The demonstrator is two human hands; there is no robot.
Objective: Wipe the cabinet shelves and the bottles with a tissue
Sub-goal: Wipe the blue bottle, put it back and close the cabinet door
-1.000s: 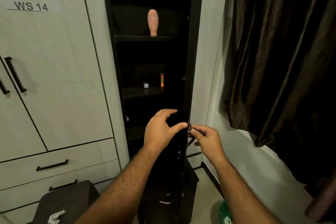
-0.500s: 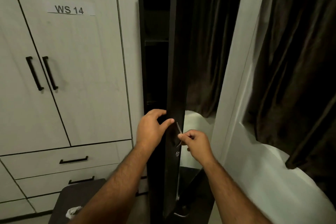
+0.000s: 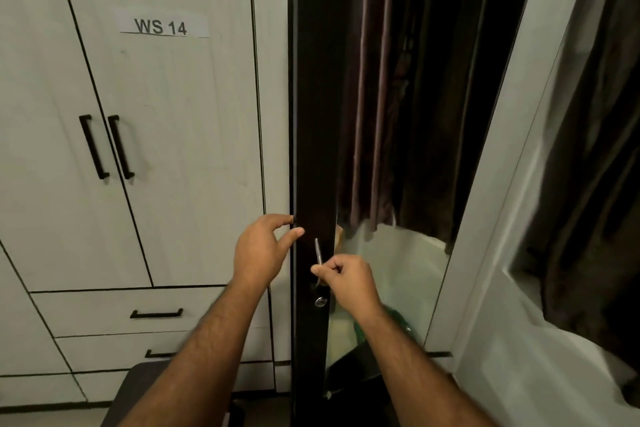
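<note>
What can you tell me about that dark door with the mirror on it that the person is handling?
The dark cabinet door is tall and narrow, with a dark brown frame that looks like laminated wood and a long mirror panel reflecting a brown curtain and pale wall. It stands upright beside the white wardrobe. A thin metal handle is on its frame, with a round silver lock below. The right hand pinches the handle; the left hand touches the frame's left edge with its fingertips.
</note>
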